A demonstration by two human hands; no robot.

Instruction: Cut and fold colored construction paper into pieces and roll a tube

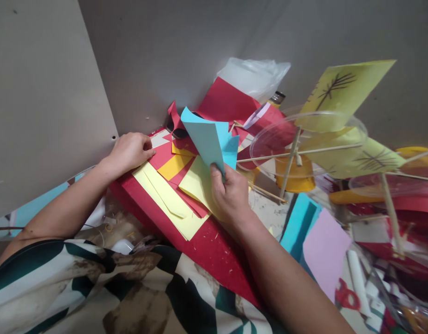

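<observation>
My right hand [233,192] grips a folded sheet of light blue paper [209,137] between thumb and fingers, holding it up over the other papers. My left hand [132,150] rests at the far left corner of the red tabletop [158,227], its fingers curled down beside a strip of red paper [163,155]. What is under those fingers, if anything, is hidden. Between my hands lie pale yellow paper pieces [165,197] and an orange piece [175,166], overlapping on red paper. A pale yellow folded sheet [196,181] lies partly beneath my right hand.
Right of my forearm stands a stick-and-clear-plastic-disc structure [294,153] carrying yellow paper flags [346,90]. Blue paper [299,227], lilac paper [327,250] and red-handled scissors [346,297] lie nearer. Behind are a plastic bag [252,76] and a grey wall [186,46].
</observation>
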